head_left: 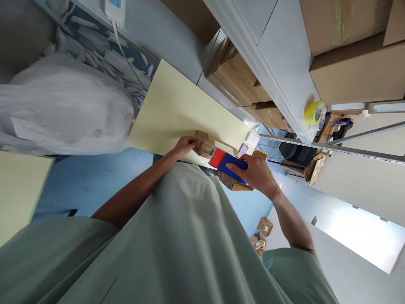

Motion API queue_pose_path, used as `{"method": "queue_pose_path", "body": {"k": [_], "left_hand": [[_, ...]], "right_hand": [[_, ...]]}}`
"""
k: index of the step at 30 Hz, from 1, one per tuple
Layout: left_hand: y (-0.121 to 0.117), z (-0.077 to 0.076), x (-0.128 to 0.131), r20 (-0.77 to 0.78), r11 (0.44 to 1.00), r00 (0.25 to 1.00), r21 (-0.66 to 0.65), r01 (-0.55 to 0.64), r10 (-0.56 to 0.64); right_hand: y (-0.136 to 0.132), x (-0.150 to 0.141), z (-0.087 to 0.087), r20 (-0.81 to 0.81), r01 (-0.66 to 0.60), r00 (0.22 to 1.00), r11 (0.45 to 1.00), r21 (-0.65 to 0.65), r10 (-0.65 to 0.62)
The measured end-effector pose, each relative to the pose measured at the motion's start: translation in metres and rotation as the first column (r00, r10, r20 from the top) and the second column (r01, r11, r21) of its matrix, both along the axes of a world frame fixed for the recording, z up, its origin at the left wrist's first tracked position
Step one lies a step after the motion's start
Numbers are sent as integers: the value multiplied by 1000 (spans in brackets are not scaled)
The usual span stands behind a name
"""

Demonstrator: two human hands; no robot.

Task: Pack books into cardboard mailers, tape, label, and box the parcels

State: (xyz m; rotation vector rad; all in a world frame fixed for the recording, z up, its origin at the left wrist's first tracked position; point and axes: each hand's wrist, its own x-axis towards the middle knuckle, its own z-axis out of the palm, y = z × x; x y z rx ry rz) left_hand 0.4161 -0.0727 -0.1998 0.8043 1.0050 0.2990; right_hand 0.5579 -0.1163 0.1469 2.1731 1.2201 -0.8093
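Note:
My right hand (253,171) is wrapped round a blue and red tape dispenser (232,167), its red end turned toward a small cardboard box (201,137). The box lies on a pale yellow tabletop (177,101) and carries a whitish label. At the box's left end my left hand (186,146) is closed, fingertips pressed to its edge. Between the dispenser and the box shows a shiny, see-through patch, which looks like clear tape. The far side of the box is hidden.
A phone (243,150) lies at the table's right end. Below it stands an open carton (228,180). A large white plastic bag (69,105) fills the left. Cartons (237,76) sit under a shelf (281,50) holding yellow tape rolls (313,112).

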Motion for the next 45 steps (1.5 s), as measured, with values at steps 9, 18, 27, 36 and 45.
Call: {"method": "queue_pose_path", "body": {"k": [9,18,27,36,45], "left_hand": [[-15,-5,8,-132,987,991,162,-4,25],[-28,32,-12,78,928,994,370,37,-71],[-21,51,-2,0,669,944,706,233,-330],[-30,43,14,-237,651,927,660,374,-292],[-24,28,14,-174,630,912,675,385,-370]], "right_hand": [[-3,-2,-8,-35,-26,999,999,27,27],[-9,-1,-6,-9,-43,999,999,13,43],[-17,-12,-6,62,-161,985,987,-21,162],[-25,-14,-2,113,-157,980,984,-90,166],[-55,51,-21,162,-43,984,986,-159,69]]}}
